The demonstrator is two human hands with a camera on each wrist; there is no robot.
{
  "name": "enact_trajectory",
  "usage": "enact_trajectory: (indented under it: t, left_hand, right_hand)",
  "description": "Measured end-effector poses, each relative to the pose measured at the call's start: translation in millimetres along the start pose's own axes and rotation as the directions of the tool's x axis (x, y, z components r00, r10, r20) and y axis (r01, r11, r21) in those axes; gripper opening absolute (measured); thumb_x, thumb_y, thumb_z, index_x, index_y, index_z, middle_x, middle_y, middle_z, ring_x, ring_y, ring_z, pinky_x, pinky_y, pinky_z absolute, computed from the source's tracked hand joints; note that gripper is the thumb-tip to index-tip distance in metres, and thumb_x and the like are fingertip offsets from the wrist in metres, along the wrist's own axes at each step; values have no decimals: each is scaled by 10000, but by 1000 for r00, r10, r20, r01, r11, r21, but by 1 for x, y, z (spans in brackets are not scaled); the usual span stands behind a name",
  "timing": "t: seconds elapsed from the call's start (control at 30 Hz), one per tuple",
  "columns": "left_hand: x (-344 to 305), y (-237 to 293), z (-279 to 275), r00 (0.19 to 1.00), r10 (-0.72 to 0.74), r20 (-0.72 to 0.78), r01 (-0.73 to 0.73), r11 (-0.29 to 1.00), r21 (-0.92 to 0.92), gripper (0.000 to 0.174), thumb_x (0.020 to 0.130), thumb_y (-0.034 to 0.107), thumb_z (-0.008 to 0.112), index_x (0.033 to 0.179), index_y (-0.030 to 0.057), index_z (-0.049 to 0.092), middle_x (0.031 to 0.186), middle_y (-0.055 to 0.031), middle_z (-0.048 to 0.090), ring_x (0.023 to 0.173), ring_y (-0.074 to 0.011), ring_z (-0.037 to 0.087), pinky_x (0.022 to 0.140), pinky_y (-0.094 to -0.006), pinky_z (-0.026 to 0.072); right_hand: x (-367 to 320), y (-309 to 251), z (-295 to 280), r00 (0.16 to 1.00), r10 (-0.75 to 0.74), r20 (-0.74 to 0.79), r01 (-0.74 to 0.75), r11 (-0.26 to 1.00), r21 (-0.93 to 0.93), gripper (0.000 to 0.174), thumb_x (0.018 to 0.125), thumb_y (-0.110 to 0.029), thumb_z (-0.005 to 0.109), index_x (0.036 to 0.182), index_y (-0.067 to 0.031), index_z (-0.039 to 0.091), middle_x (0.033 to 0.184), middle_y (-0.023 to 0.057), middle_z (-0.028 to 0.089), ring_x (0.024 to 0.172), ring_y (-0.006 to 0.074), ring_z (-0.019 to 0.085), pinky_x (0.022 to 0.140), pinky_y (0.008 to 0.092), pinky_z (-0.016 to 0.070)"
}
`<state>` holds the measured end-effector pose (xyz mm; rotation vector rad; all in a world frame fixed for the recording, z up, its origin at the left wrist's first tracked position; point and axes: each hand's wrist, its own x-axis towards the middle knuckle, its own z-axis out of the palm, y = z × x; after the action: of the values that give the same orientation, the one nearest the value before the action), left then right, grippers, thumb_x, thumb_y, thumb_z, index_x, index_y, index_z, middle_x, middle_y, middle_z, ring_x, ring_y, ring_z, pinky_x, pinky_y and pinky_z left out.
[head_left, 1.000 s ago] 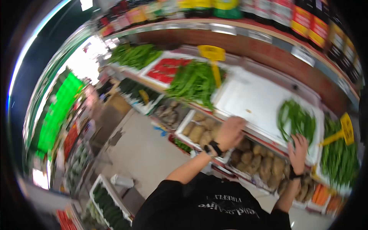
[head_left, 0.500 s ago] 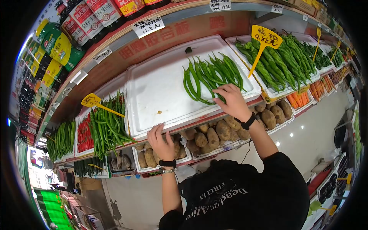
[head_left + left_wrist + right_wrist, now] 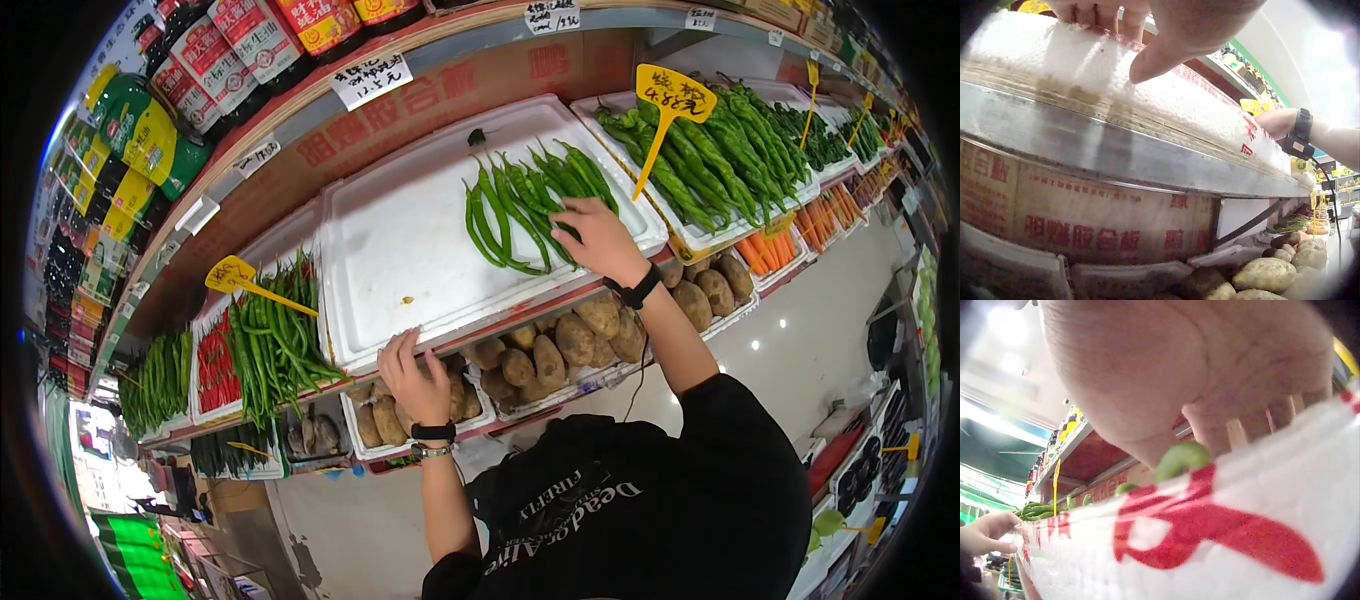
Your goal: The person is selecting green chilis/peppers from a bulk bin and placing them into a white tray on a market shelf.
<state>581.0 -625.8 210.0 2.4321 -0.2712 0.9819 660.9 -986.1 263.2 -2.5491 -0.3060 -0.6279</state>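
Observation:
A white foam box (image 3: 420,240) stands on the shelf, with long green chili peppers (image 3: 497,215) laid side by side in its right part. My right hand (image 3: 603,240) lies over the front right of these peppers, its fingers reaching across them. From the right wrist, the palm shows above the box's front wall, with a curved pepper end (image 3: 1182,459) below it. At the front left of the box, my left hand (image 3: 415,380) rests on the rim with relaxed fingers. In the left wrist view its thumb (image 3: 1147,62) points down outside the wall.
Thinner green peppers (image 3: 275,325) and red peppers (image 3: 215,365) fill boxes to the left. Larger wrinkled peppers (image 3: 700,160) with a yellow price sign (image 3: 675,95) lie to the right. Potatoes (image 3: 575,340) sit below, carrots (image 3: 768,250) right, and bottles (image 3: 210,65) above.
The head view has swung round from a tilted, blurred angle. Over the last half second my right hand has shifted slightly farther over the peppers; the left hand stays at the rim.

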Motion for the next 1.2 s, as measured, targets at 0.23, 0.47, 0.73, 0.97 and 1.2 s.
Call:
enact_trajectory:
  t: [0.23, 0.47, 0.73, 0.97, 1.2]
  left_hand:
    - [1, -1, 0, 999, 32, -22, -33, 999, -11, 368, 906, 33, 674, 1274, 45, 666, 1271, -158, 648, 1242, -386, 574, 1149, -556, 394]
    - [5, 7, -5, 999, 38, -39, -39, 999, -31, 368, 892, 16, 669, 1260, 24, 661, 1262, -174, 647, 1223, -416, 567, 1110, -548, 410]
    - [22, 44, -46, 973, -220, 67, 230, 912, -339, 390, 951, 36, 701, 1335, 10, 643, 1262, -166, 687, 1116, -312, 664, 1001, -402, 513]
    - [-3, 39, -37, 836, -468, 287, 500, 434, -750, 769, 993, -51, 693, 1638, -59, 273, 1095, -48, 650, 955, -74, 653, 797, -205, 535]
    - [-9, 13, -54, 764, -547, 344, 573, 329, -750, 627, 996, -22, 701, 1556, -75, 424, 1041, -51, 734, 859, -53, 665, 773, -203, 528]
  right_hand:
    - [8, 2, 7, 996, 45, 78, -46, 999, 10, 294, 1009, -262, 669, 1158, -27, 766, 1277, 198, 705, 1206, 404, 642, 1073, 511, 483]
    - [16, -26, -21, 981, 24, -192, 41, 943, 330, 256, 990, -130, 685, 1210, -8, 733, 1293, 192, 686, 1104, 402, 686, 968, 463, 541]
    - [-36, -117, -3, 925, -358, 124, 276, 862, 425, 603, 963, -163, 707, 1524, -65, 510, 1591, 200, 449, 1406, 399, 534, 1163, 470, 483]
    - [-65, -177, 38, 769, -559, 310, 408, 802, 436, 652, 880, -112, 741, 1465, 38, 494, 1678, 188, 329, 1386, 394, 531, 1126, 473, 489]
    - [-67, -188, 49, 666, -633, 396, 480, 769, 422, 591, 903, -181, 744, 1417, 36, 550, 1708, 179, 299, 1298, 376, 559, 1068, 483, 494]
